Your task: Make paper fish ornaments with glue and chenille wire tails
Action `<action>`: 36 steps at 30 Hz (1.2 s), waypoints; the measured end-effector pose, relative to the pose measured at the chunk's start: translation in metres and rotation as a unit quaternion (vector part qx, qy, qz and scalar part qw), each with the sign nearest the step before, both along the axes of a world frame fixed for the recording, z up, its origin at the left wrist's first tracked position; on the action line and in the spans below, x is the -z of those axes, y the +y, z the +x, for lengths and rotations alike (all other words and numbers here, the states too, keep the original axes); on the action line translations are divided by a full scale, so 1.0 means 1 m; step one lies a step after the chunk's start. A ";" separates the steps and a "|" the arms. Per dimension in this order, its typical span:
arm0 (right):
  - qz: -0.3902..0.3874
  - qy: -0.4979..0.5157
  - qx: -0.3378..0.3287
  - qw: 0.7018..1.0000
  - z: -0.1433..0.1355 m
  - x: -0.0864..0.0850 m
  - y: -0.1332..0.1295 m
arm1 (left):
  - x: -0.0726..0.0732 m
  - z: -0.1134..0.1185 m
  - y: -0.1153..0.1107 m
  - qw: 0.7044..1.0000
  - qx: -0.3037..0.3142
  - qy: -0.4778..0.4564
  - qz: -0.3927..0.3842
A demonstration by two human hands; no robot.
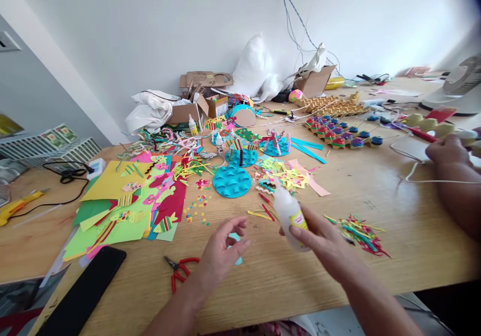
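Low in the frame's centre, the left hand [221, 248] pinches a small light-blue paper piece [236, 248] just above the bench [394, 210]. The right hand [319, 240] grips a white glue bottle [288, 215], nozzle tilted up and away. No glue shows on the piece yet; several finished blue paper discs [232, 181] lie beyond, mid-frame.

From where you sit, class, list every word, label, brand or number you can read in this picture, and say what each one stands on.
None can be read.
Glue bottle in the right hand: a yellow and red label, its print too blurred to read.
Small glue bottle by the cardboard box: label too small.
Printed sheets at far left: too small.
Left hand pinches a blue paper piece: no text.
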State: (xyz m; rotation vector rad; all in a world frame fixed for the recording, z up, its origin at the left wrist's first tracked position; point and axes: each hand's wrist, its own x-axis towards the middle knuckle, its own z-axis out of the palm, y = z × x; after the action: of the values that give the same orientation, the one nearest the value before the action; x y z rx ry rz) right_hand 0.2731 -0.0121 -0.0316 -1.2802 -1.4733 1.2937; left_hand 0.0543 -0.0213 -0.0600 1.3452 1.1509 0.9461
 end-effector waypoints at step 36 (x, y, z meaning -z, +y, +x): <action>0.002 0.281 0.177 0.943 -0.029 0.030 0.001 | 0.027 -0.035 -0.031 0.880 0.073 0.387 0.267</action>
State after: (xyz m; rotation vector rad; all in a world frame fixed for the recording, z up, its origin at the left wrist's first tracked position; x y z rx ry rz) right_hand 0.2443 -0.0111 -0.0616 -0.9968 -0.8030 1.2663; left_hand 0.0191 -0.0522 -0.0870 2.3662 1.3844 0.6289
